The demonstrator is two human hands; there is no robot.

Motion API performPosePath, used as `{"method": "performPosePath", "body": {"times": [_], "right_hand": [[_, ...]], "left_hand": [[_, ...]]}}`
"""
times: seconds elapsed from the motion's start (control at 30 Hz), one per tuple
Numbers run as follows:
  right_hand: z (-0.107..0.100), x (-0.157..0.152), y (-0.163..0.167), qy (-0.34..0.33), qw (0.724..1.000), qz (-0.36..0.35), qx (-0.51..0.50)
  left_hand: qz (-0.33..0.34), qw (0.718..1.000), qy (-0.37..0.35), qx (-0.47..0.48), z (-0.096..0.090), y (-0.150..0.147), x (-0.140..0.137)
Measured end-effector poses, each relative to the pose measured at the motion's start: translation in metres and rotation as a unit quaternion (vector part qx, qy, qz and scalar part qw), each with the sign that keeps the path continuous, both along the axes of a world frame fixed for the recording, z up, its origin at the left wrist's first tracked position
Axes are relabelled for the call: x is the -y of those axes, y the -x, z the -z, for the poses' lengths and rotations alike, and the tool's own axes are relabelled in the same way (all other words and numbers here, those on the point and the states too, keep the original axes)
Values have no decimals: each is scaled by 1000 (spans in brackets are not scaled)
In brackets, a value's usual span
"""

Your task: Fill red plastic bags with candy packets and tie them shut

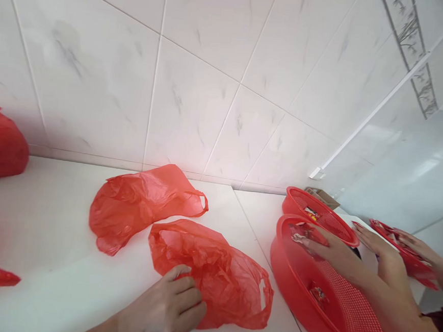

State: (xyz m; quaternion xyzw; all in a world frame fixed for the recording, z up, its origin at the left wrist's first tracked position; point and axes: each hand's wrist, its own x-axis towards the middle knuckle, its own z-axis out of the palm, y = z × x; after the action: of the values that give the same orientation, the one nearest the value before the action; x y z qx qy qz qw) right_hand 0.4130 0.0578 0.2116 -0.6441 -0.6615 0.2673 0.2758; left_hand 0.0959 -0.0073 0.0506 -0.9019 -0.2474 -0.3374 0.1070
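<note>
1 red bag (230, 289) beneath left hand (170, 305)

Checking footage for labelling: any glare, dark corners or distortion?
Head view: pale glare streaks the bluish panel at right; same head view, the top right corner goes dark; wall tiles in the head view look skewed, suggesting wide-angle distortion.
</note>
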Motion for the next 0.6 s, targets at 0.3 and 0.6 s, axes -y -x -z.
{"method": "performPosePath", "body": {"times": [0.3, 0.6], "right_hand": [[50, 25, 106, 170, 937, -290, -95], [43, -1, 83, 30, 990, -132, 38]], "left_hand": [[32, 999, -9, -20, 1, 1, 5], [35, 999, 0, -32, 0, 2, 6]]}}
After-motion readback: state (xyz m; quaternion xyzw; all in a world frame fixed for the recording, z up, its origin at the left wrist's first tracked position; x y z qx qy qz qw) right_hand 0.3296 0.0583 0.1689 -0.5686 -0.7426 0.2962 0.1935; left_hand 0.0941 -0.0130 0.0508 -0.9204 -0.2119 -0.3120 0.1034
